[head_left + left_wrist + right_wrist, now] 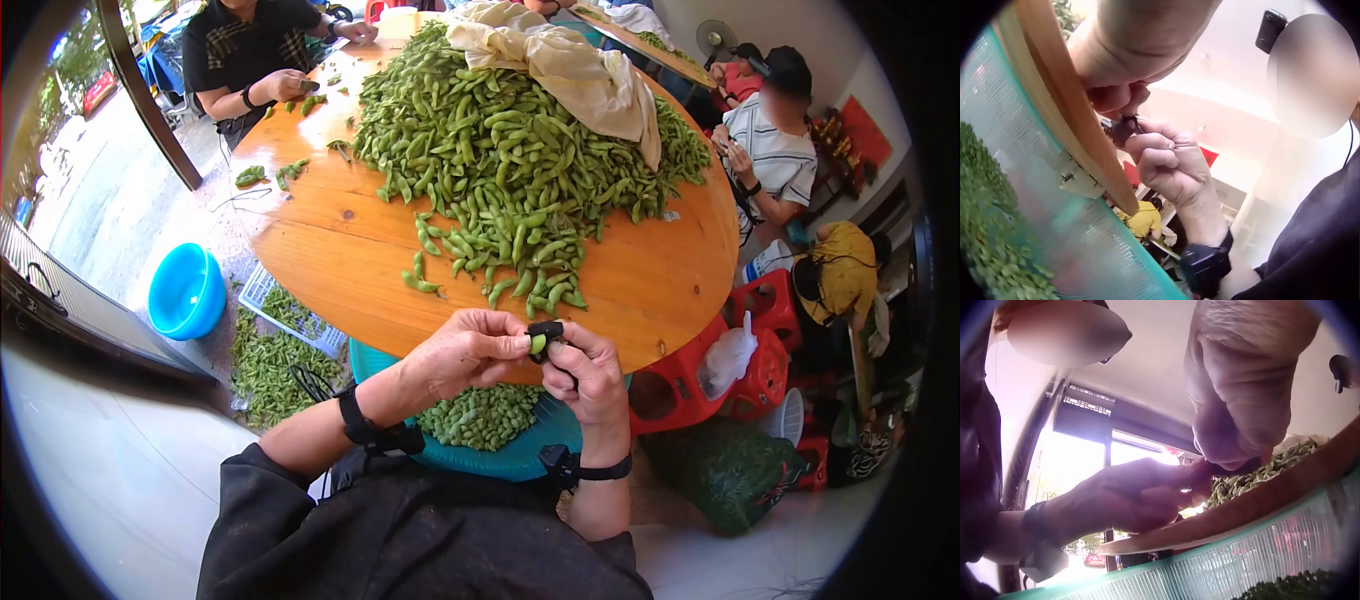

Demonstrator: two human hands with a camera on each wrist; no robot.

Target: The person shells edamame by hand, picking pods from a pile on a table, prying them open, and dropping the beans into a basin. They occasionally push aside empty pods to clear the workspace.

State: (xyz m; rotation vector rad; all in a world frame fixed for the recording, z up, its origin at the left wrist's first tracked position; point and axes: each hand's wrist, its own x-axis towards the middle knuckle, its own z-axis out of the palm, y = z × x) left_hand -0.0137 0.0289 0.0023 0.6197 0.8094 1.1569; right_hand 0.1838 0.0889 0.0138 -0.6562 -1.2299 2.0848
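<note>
My left hand (468,352) pinches a green soybean pod (538,343) between thumb and fingers, near the table's front edge. Against it, my right hand (588,378) holds a small black tool (545,329) with curled fingers; its exact kind is hard to tell. In the left wrist view the dark tool (1124,130) lies between both hands' fingertips. A large heap of soybean pods (500,150) rises on the wooden table (350,250) ahead. Below my hands, a teal basket (560,425) holds shelled green soybeans (480,415).
A cream cloth (560,70) drapes over the heap. On the floor at left are a blue basin (187,291), a pale crate (260,290) and scattered pods (265,370). Red stools (690,375) stand at right. A person (240,60) sits across the table; others sit at right.
</note>
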